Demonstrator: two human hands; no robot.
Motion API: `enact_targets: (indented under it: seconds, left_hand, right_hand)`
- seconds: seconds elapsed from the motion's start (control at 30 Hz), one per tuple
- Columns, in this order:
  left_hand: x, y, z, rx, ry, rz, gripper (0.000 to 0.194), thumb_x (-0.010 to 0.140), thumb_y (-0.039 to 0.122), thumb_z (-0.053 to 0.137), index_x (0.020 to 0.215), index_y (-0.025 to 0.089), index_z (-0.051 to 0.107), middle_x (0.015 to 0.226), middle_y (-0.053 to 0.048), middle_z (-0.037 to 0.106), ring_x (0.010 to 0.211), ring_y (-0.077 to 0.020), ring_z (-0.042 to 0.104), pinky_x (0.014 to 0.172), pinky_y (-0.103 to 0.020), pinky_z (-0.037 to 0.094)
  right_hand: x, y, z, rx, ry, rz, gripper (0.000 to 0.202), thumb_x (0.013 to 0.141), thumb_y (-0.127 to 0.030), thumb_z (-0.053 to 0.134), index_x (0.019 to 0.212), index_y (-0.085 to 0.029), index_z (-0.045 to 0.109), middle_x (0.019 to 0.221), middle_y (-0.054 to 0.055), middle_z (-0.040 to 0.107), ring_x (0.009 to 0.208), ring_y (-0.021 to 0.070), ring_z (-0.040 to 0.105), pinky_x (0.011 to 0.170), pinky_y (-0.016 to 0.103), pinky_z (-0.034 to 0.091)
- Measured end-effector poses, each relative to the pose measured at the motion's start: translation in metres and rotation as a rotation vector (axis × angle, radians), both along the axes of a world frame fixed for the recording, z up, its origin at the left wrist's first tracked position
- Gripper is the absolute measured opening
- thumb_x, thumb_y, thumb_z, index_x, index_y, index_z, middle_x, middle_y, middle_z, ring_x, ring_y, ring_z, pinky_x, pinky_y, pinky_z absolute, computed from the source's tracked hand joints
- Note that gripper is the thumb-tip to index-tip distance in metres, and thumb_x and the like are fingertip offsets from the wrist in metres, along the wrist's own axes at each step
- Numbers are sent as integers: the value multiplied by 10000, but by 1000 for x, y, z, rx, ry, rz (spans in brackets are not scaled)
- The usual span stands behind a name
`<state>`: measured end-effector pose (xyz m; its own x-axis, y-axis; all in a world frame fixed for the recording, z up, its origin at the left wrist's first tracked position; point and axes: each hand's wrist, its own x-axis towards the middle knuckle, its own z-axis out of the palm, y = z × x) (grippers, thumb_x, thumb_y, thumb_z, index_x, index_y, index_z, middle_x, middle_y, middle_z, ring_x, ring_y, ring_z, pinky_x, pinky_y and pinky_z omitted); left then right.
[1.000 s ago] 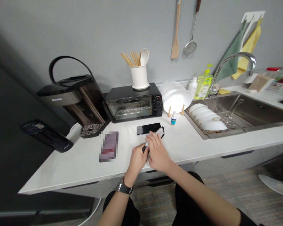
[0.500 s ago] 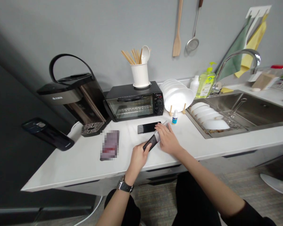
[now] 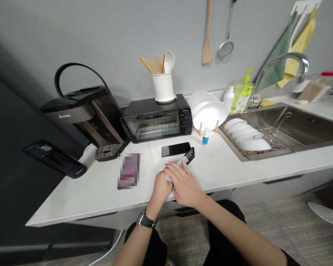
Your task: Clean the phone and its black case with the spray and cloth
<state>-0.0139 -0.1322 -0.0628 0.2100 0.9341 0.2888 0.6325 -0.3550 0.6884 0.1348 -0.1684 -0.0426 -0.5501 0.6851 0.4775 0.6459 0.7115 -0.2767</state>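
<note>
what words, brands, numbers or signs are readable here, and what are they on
"Midea": front of the toaster oven.
Oven knobs: markings too small.
Water dispenser: logo too blurred.
Soap bottle: label too small.
Small blue-labelled bottle: lettering too small.
Flask: lettering too small.
Held black object: no readable text.
Purple item: pixelated, unreadable.

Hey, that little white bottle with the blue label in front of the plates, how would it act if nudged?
The little bottle would probably tip if pushed near its top, since it stands upright and narrow. It looks light, being so small. Knocked over, it might roll, as its body appears round.
</note>
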Motion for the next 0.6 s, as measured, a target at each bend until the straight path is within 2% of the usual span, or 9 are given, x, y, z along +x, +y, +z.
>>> enact_targets:
  seconds: [0.07, 0.2, 0.3, 0.43, 0.53, 0.6]
  left_hand:
    - [1, -1, 5, 3, 3, 2, 219, 892, 148, 499, 732, 147, 649, 702, -78, 721, 617, -182, 627, 610, -271, 413]
    - [4, -3, 13, 6, -6, 1, 370, 1014, 364, 507, 783, 147, 698, 755, -59, 734, 667, -178, 635, 634, -262, 404]
    - [6, -4, 16, -1, -18, -4, 410, 1032, 404, 497, 804, 148, 722, 793, -53, 748, 684, -175, 644, 640, -258, 407]
    - [5, -3, 16, -11, -47, -25, 373, 1022, 379, 490, 858, 151, 735, 835, -65, 761, 726, -189, 662, 696, -281, 452]
    - [3, -1, 7, -29, -41, -9, 299, 952, 268, 481, 844, 143, 730, 800, -99, 751, 706, -221, 659, 692, -332, 487]
    - [1, 1, -2, -42, -38, 4, 252, 869, 199, 502, 882, 146, 748, 796, -117, 744, 735, -258, 677, 707, -378, 519]
  right_hand:
    - [15, 16, -1, 22, -7, -42, 749, 774, -106, 479, 1518, -71, 407, 1629, 168, 432, 1588, 265, 243, 1319, 562, -42]
    - [48, 50, 0, 58, 9, -166, 768, 699, -87, 494, 1466, -47, 457, 1596, 204, 461, 1556, 318, 313, 1311, 591, 41]
    - [58, 61, 1, 62, 23, -208, 758, 676, -83, 492, 1432, -35, 479, 1572, 222, 478, 1549, 342, 321, 1304, 601, 86]
    - [37, 39, 2, 22, 51, -219, 789, 643, -108, 514, 1424, -7, 467, 1583, 237, 443, 1587, 354, 209, 1309, 604, 95]
    - [4, 7, 3, -47, 66, -127, 846, 648, -124, 518, 1481, -9, 423, 1629, 216, 392, 1609, 330, 136, 1320, 592, 64]
    - [-13, -13, 4, -77, 57, -49, 949, 645, -135, 521, 1562, -3, 320, 1684, 192, 318, 1620, 311, 92, 1329, 568, 51]
